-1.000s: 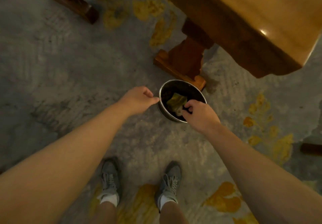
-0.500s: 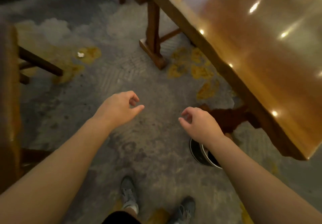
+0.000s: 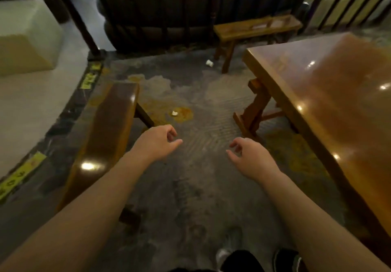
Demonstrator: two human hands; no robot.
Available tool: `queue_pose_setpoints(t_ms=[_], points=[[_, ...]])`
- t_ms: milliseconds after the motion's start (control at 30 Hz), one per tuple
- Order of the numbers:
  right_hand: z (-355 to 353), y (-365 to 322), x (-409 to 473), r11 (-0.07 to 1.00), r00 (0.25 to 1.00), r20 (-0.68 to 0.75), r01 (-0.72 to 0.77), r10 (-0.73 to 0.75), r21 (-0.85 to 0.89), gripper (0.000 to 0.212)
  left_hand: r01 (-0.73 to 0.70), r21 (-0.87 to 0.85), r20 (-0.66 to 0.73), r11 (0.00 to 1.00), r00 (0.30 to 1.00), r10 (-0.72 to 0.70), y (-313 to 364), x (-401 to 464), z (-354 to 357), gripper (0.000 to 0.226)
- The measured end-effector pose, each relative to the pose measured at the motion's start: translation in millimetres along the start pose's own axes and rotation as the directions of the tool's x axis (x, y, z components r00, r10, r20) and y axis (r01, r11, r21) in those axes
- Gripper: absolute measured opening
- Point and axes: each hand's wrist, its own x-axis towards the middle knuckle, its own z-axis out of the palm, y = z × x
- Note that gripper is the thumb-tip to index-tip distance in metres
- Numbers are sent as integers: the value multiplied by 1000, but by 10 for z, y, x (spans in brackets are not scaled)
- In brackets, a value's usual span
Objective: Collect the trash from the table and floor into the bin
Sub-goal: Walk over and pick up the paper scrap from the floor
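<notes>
My left hand (image 3: 157,142) and my right hand (image 3: 249,157) hang in front of me over the grey floor, both empty with fingers loosely curled and apart. A small white scrap of trash (image 3: 174,113) lies on a yellow stain on the floor ahead of my left hand. Farther off, a crumpled white paper cup (image 3: 209,62) lies on the floor next to the leg of the far bench. The bin is out of view.
A glossy wooden table (image 3: 330,94) fills the right side. A wooden bench (image 3: 105,136) runs along the left, another bench (image 3: 256,27) stands at the back by a dark railing. A raised step with yellow tape (image 3: 23,173) borders the left.
My right hand was at the metal bin with a yellowish scrap inside; both hands have drawn away empty. The view has lifted, the bin has dropped out of sight, and floor trash appears ahead.
</notes>
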Motion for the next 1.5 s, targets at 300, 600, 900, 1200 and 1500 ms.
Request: queue_pose_setpoints(t_ms=[300,600,900,1200,1500], points=[[-92,52,1825,984,980,110,173,-167,-52,33,163,25,41,986,986,-164,-92,1586,-106,29],[-402,55,3911,942,913,346,288,-216,-171,35,337,-105,47,936,941,-334,-208,3275,-278,28],[47,-144,5987,941,901,412,246,-134,-231,34,395,-132,141,909,915,-377,-1084,5356,-157,29],[1115,-215,7774,989,900,435,24,41,-144,31,523,-119,247,844,839,-485,-2307,7221,365,24],[3064,699,9280,993,801,595,-2,74,-120,34,621,-4,369,784,730,-576,-3499,8459,2452,38]])
